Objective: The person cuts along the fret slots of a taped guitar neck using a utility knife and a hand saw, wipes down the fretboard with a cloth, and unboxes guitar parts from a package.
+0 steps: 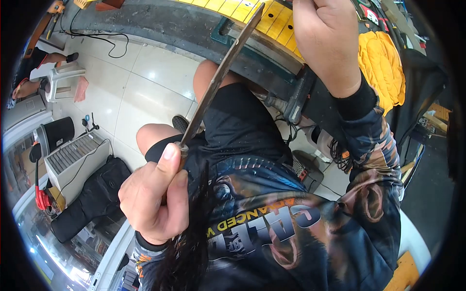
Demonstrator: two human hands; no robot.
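Observation:
My left hand (158,194) is closed around the handle end of a long, narrow, worn metal file (218,80), its thumb on top near the base of the blade. The blade slants up to the right, and its tip overlaps a yellow guitar fretboard (279,26) with dark dots and fret lines. At the top edge, beside that fretboard, is my right hand (325,43). Its fingers look curled together and are partly cut off by the frame, so what they hold cannot be made out. Under the fretboard lies a green metal piece (257,51) on the bench.
A dark workbench (160,24) runs across the top, with a clamp or vise handle (293,104). A yellow cloth (381,70) lies at the right. Left are a white stool (65,80), a black bag (92,199), a heater-like box (75,160) and another person's legs (34,72).

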